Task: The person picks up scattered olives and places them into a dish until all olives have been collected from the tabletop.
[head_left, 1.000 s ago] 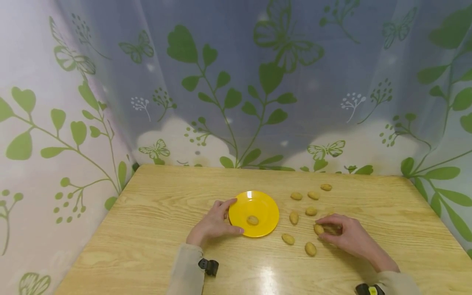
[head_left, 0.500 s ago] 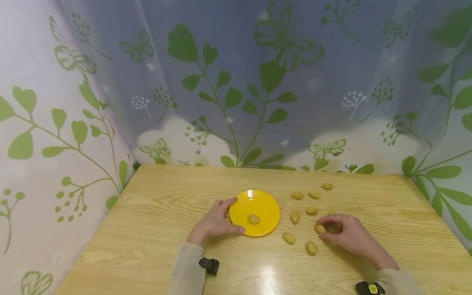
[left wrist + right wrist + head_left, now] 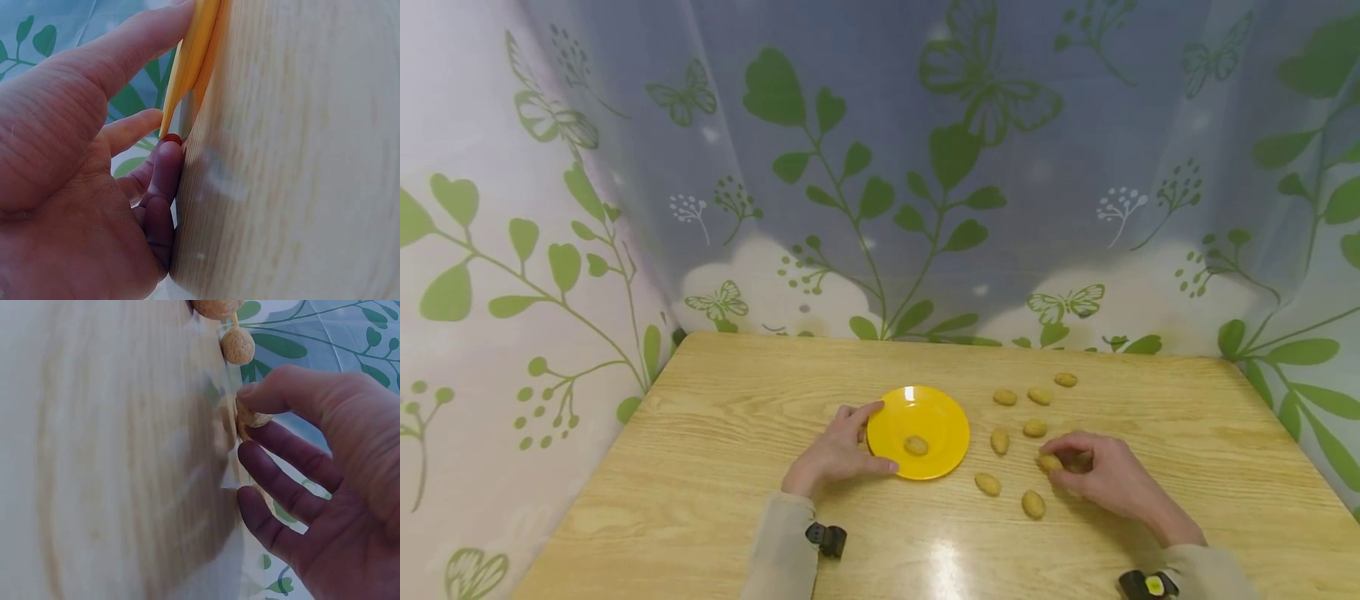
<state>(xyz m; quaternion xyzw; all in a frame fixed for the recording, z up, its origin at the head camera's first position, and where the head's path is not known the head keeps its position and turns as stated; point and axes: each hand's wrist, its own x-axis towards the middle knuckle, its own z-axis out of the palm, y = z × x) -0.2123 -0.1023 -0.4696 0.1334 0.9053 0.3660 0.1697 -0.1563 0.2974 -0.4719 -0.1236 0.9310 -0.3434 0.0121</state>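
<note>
A yellow plate (image 3: 951,417) lies on the wooden table with one tan, rough-shelled walnut (image 3: 916,446) on it. My left hand (image 3: 835,454) holds the plate's left rim. In the left wrist view, the thumb lies against the plate (image 3: 195,50) and curled fingertips are at its lower edge. To the right, my right hand (image 3: 1108,475) pinches another walnut (image 3: 1048,462) between thumb and fingers. The right wrist view shows this walnut (image 3: 253,417) under the thumb, close to the tabletop, with other fingers loosely bent.
Several loose walnuts lie between plate and right hand, including a near one (image 3: 1033,504), one beside the plate (image 3: 999,441) and a far one (image 3: 1066,379). A leaf-patterned curtain (image 3: 820,208) hangs behind the wooden table (image 3: 760,375). Both wrists wear black straps.
My right hand has shifted slightly left with the pinched walnut, and a walnut that peeked out behind its fingers is now hidden. My left hand and the plate have stayed put.
</note>
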